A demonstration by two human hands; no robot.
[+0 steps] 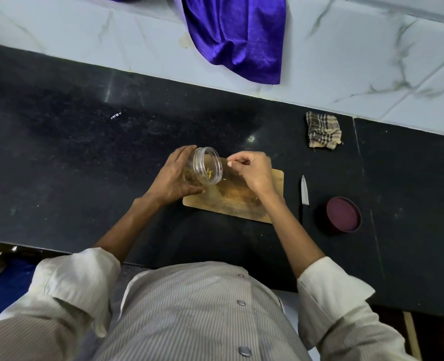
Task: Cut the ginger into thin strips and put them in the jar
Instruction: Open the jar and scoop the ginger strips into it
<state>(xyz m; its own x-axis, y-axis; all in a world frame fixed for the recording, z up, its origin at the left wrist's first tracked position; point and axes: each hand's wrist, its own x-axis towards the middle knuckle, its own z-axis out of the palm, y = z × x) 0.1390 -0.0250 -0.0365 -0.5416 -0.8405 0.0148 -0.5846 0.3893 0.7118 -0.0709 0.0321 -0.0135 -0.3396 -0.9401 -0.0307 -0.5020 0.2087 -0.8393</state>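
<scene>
Clear plastic jar [207, 165], gripped tilted by the left hand [175, 178], should keep its mouth toward the right hand [254, 171], whose fingertips pinch ginger strips [230, 162] just outside the rim.

- Cutting board [244, 201] on the counter [85, 152], directly in front of the person.
- Jar [207, 165] tilted over the board's left far corner, mouth toward the right, gripped from the left by the left hand [175, 178].
- Ginger strips [209, 174] inside the jar, near the mouth.
- Right hand [254, 170] above the board, just right of the jar mouth, fingertips pinched.
- Knife [304, 190] on the counter, right of the board.
- Lid [343, 214] right of the knife.
- Folded cloth [323, 130] behind the knife, near the wall.
- Draped fabric [236, 35] on the ledge behind the counter.
</scene>
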